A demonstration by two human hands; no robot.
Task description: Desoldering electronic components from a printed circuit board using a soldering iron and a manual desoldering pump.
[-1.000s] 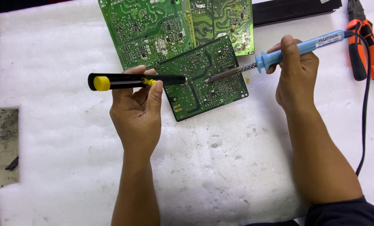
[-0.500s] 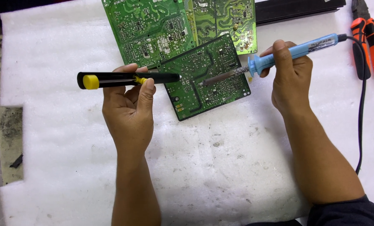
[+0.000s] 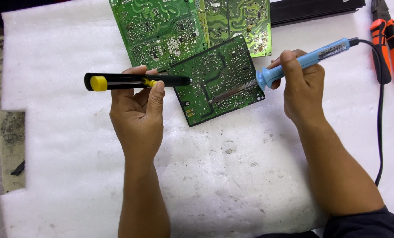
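Note:
My left hand [image 3: 137, 112] grips a black desoldering pump [image 3: 135, 81] with a yellow plunger end, held level, its white tip at the left edge of a small green circuit board [image 3: 217, 81]. My right hand [image 3: 302, 86] holds a blue-handled soldering iron [image 3: 294, 66], its metal tip resting on the solder side of that small board. The board lies tilted on white foam sheet [image 3: 228, 176].
Two larger green circuit boards [image 3: 161, 26] [image 3: 241, 20] lie behind the small one. Orange-handled pliers [image 3: 389, 42] sit at the far right, a black bar [image 3: 314, 9] at the top. The iron's black cord [image 3: 379, 110] runs down the right side.
The view has shifted slightly; both hands and the boards sit a little lower-left in the frame. The iron's tip has stayed on the small board and the pump remains beside it.

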